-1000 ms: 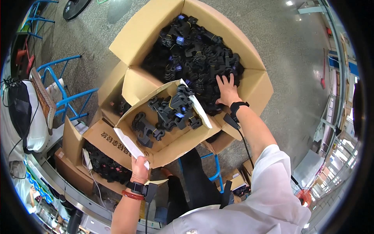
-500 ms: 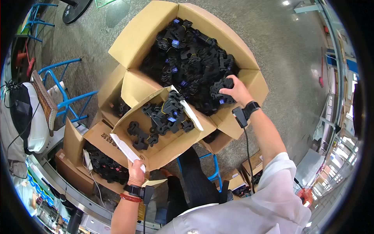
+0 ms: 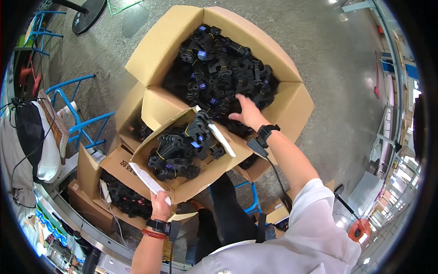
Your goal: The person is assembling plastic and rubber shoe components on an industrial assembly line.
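My left hand grips the near edge of a small cardboard box partly filled with bundles of black plastic parts. The box is held up at a tilt over other boxes. My right hand is just beyond this box's far corner, palm down, fingers spread over the black parts that fill a large open cardboard box. It holds nothing that I can see. Both wrists wear dark bands.
More open boxes of black parts lie lower left and under the held box. A blue metal frame and a chair with hung clothing stand at the left. Grey concrete floor spreads to the right. A round black base sits top left.
The right hand took hold of a bundle of black parts in the big box, then came back toward the small box and now lies flat with nothing seen in it. The left hand keeps its hold.
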The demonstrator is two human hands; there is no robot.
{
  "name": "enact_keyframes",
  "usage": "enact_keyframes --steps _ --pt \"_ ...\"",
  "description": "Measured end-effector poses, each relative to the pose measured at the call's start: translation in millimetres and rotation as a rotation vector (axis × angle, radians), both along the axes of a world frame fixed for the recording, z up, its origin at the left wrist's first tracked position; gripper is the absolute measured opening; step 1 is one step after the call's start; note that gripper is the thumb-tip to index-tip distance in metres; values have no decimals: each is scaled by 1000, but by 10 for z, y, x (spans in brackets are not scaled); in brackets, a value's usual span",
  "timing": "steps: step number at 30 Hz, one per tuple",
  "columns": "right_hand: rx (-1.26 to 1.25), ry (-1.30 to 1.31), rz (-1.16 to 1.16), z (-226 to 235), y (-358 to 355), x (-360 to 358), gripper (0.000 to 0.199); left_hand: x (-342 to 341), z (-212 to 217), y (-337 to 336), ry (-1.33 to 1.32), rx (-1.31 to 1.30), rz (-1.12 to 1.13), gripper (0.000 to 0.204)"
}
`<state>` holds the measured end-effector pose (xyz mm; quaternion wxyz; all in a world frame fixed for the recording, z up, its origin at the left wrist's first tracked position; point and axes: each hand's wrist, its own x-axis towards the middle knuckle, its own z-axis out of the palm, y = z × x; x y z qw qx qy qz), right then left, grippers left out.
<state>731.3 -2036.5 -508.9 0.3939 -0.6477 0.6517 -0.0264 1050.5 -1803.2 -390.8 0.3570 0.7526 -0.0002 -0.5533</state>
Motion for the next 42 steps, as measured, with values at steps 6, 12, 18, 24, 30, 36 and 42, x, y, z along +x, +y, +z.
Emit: enact_keyframes --steps 6,12,18,24,30,36,42 --pt "-26 -169 -221 -139 121 23 38 31 59 -38 -33 1 -30 27" --pt "140 -985 -516 1148 -62 -23 35 6 39 4 -12 1 -21 30" --pt "275 -807 -114 1220 71 107 55 3 93 6 -11 2 -12 33" --pt "148 394 648 -223 348 -307 74 42 1 -7 -23 -5 -32 24" --pt "169 296 618 -405 370 -263 76 96 29 -12 -26 -2 -50 21" --pt "144 140 375 207 237 -357 71 135 4 35 -31 27 -98 29" --pt "129 -537 -398 964 58 -563 78 4 72 -78 -16 -55 -49 27"
